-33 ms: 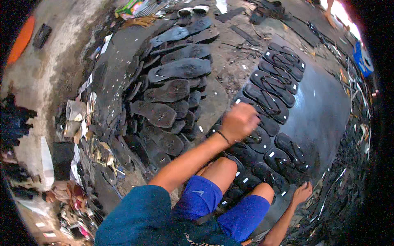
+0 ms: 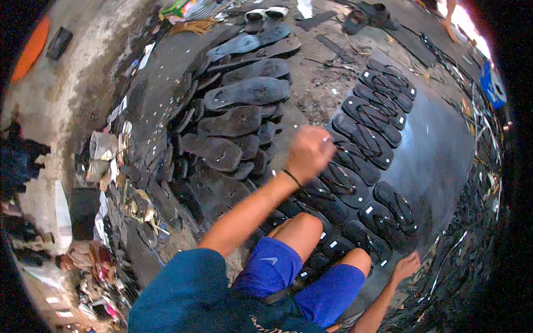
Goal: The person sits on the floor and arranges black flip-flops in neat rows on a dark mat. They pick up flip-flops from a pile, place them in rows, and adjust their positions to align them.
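Note:
My left hand (image 2: 311,151) is raised over the left side of rows of black flip-flops (image 2: 363,136). Its fingers are curled, with a small pale spot at the fingertips; I cannot make out what they hold. A dark band circles that wrist. The flip-flops lie in rows on a smooth dark sheet (image 2: 430,139), many bearing small white tags, and some nearer ones lie by my knees. Low on the right, my right hand (image 2: 408,266) is close to the sheet's near edge, its fingers loosely stretched and slightly blurred, with nothing visible in them.
Left of the rows is a big heap of dark sole-shaped pieces (image 2: 247,92). Dark strips and offcuts (image 2: 444,266) litter the right side. Scraps and rags (image 2: 102,266) lie at the left. A pair of white-topped shoes (image 2: 265,14) stands at the far end.
My left hand has moved a little left, uncovering more flip-flops beneath it. The right hand has shifted slightly down. The whole view has moved slightly.

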`<action>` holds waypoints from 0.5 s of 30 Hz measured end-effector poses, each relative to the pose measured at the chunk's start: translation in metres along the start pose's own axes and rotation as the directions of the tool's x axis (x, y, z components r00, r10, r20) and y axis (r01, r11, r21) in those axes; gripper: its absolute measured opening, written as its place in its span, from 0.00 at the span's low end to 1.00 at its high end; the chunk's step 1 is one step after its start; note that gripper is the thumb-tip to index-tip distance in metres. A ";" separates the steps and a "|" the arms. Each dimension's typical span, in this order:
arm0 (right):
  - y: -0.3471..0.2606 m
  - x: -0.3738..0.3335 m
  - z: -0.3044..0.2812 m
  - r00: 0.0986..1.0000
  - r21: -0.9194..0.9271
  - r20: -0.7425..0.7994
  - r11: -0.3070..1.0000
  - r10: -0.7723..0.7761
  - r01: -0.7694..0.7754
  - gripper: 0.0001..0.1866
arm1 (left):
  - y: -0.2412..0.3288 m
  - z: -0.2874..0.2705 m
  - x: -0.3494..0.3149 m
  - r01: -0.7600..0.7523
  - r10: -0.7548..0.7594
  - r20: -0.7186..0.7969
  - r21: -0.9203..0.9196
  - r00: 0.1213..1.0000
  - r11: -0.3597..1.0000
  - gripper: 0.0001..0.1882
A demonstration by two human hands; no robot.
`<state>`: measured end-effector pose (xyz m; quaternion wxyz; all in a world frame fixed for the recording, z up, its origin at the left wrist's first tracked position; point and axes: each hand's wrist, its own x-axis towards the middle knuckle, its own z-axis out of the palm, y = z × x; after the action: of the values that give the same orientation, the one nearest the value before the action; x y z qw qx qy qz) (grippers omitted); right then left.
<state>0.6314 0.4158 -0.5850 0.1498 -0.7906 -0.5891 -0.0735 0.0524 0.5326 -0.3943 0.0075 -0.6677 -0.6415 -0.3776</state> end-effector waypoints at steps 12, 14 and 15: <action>-0.286 -0.002 -0.064 0.937 0.748 0.333 0.636 -0.108 -0.193 0.22 | -0.107 -0.217 -0.136 0.108 -0.303 0.304 0.522 0.903 0.846 0.41; -0.332 -0.012 -0.077 0.892 0.747 0.395 0.641 -0.217 -0.175 0.21 | -0.095 -0.245 -0.144 0.139 -0.266 0.198 0.491 0.943 0.860 0.39; -0.347 -0.014 -0.088 0.874 0.748 0.427 0.634 -0.234 -0.195 0.20 | -0.092 -0.251 -0.144 0.144 -0.232 0.144 0.456 0.962 0.878 0.38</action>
<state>0.3019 0.4654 -0.4540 0.3192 -0.6344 -0.5896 0.3848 -0.1356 0.3018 -0.3328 0.0591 -0.6163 -0.7699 -0.1546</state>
